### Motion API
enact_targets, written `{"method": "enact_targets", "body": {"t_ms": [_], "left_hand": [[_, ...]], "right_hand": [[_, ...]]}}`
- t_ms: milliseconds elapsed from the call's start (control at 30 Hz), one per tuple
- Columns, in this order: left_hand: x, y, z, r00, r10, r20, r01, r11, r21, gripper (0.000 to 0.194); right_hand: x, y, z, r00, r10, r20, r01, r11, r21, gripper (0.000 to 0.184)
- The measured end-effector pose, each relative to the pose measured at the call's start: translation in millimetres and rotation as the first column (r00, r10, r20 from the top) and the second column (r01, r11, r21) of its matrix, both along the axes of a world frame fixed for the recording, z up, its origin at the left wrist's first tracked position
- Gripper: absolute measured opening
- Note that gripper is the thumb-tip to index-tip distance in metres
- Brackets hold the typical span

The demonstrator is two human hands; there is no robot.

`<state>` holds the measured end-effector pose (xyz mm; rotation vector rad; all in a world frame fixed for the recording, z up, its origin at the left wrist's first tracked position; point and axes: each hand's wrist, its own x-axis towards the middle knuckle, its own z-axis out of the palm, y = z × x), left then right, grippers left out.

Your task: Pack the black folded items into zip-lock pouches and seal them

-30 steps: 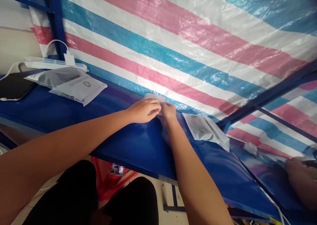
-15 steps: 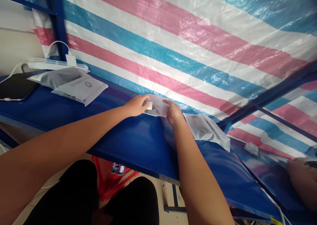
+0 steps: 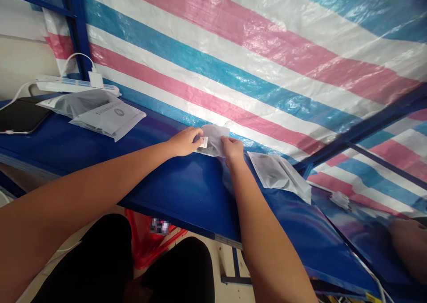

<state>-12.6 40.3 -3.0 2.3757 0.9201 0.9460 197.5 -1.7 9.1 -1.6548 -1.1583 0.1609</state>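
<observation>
Left of the frame: a black device (image 3: pixel 22 116) lies on the blue table (image 3: pixel 187 187), with pouches (image 3: pixel 111 118) just beside it, below the power strip (image 3: pixel 73 86).

Centre of the frame: a frosted bag (image 3: pixel 216 139) is near the table's back edge, by the striped sheet (image 3: pixel 180 67). The left hand (image 3: pixel 183 142) is closed on the bag's left end, thumb by the white label (image 3: pixel 204 142). The right hand (image 3: pixel 234 149) pinches its right edge. The hands are apart, the bag spanning between them.

Handling, as judged: light, limp and thin-walled, a little slippery on its smooth film. A dark content shows low in the left part; its kind and fragility cannot be told. The right part looks flatter and likely folds or creases under little force. Sound holds are the filled left end, taken from the side with light pressure and clear of the label, and the flat right edge, pinched between thumb and finger.

Right of the frame: more pouches (image 3: pixel 275 171) lie near the right hand. Lower right, another person's hand (image 3: pixel 408 240) shows, blurred.
</observation>
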Motion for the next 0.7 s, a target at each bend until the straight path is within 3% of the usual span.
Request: {"method": "enact_targets", "body": {"t_ms": [67,133,233,333,433,500,633,700], "left_hand": [[0.2,0.4,0.6,0.999,0.014,0.030,-0.015,1.000,0.009,0.030],[-0.5,1.2,3.3,0.996,0.034,0.086,-0.037,0.999,0.037,0.030],[-4.0,5.0,9.1,0.977,0.092,0.194,-0.113,0.988,0.103,0.035],[-9.8,12.0,11.2,0.955,0.158,0.249,-0.196,0.971,0.135,0.050],[-16.5,19.1,7.3,0.967,0.182,0.179,-0.210,0.966,0.149,0.069],[-20.0,21.9,3.9,0.985,0.146,0.087,-0.160,0.970,0.181,0.066],[-22.2,21.4,3.5,1.000,-0.001,-0.003,0.002,0.971,0.240,0.029],[-21.3,19.3,6.1,0.998,-0.063,-0.009,0.063,0.967,0.248,0.021]], "right_hand": [[0.5,-7.4,11.4,0.996,-0.059,0.061,0.054,0.996,0.073,0.035],[-1.9,-16.6,24.7,0.965,-0.125,0.231,0.071,0.971,0.228,0.036],[-11.3,-27.1,36.5,0.838,-0.158,0.523,-0.065,0.922,0.383,0.034],[-21.2,-26.8,29.9,0.692,0.019,0.722,-0.265,0.937,0.229,0.034],[-24.2,-18.7,13.3,0.607,0.228,0.761,-0.376,0.926,0.022,0.036],[-22.0,-13.3,4.6,0.619,0.270,0.738,-0.387,0.922,-0.013,0.038],[-12.9,-8.0,-0.8,0.673,0.229,0.703,-0.335,0.942,0.014,0.036],[-8.9,-6.6,-1.7,0.690,0.208,0.693,-0.313,0.949,0.027,0.034]]}}
